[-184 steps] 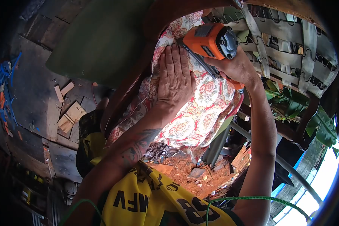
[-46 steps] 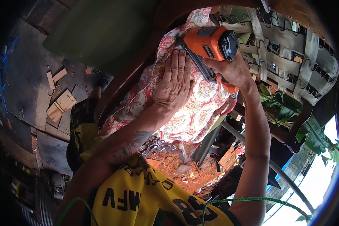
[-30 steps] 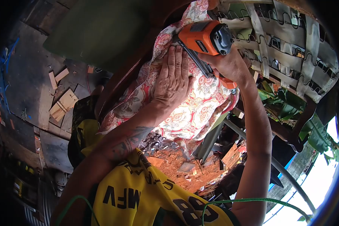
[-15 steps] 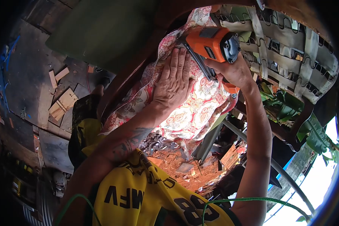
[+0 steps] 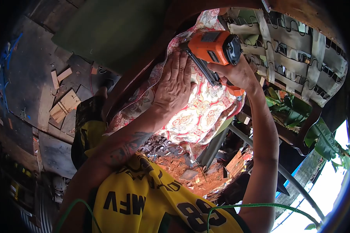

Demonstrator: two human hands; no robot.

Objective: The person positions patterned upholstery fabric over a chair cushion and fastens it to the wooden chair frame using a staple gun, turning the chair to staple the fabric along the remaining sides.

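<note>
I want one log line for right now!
left hand: flat on floral fabric | right hand: gripping orange power tool | woven straps: right of tool in view

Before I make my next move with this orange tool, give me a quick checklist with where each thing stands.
1. Right hand on the orange tool: ok, wrapped around its handle.
2. Left hand on the floral fabric: ok, palm down on it.
3. Left fingertips well clear of the tool's nose: not ok, they look very close.
4. Fabric smooth under the nose: cannot tell, that spot is hidden.
5. Finger position on the trigger: cannot tell, not clearly visible.
6. Green cord away from the tool: ok, it crosses lower in the view.
</note>
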